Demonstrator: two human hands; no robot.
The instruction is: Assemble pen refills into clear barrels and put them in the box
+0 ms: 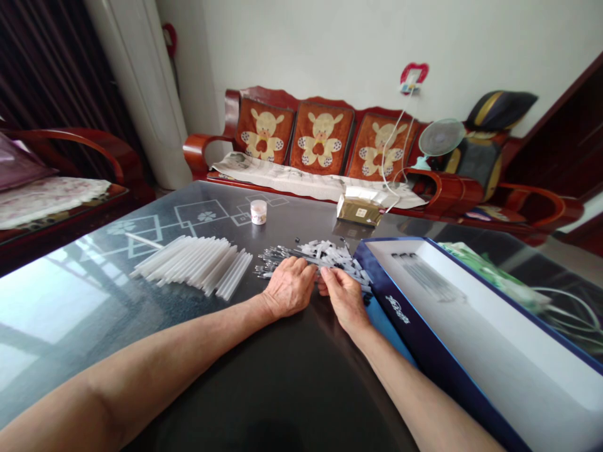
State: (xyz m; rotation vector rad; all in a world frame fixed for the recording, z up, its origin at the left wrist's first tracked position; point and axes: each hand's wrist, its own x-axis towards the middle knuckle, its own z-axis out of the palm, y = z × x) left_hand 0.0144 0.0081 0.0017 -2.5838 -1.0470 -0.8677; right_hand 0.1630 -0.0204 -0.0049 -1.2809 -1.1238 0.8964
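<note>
My left hand [291, 287] is closed, knuckles up, over the near edge of a pile of small parts. Thumb and fingers of my right hand [345, 297] are pinched together close beside it. Whatever lies between the fingertips is too small and hidden to name. Behind the hands, the pile shows dark slim pieces with metallic tips [271, 256] at left and short whitish plastic pieces [330, 252] at right. A stack of translucent white tubes [193, 262] lies to the left. Several slim pen-like sticks [428, 276] rest inside the blue box [391, 301] at right.
On the dark glossy table [226, 389] stand a small white cup-like container [259, 212] and a tissue box [358, 210]. A green plastic package [494, 276] lies beyond the blue box. Further back are a wooden sofa [207, 147] and a small fan [441, 138].
</note>
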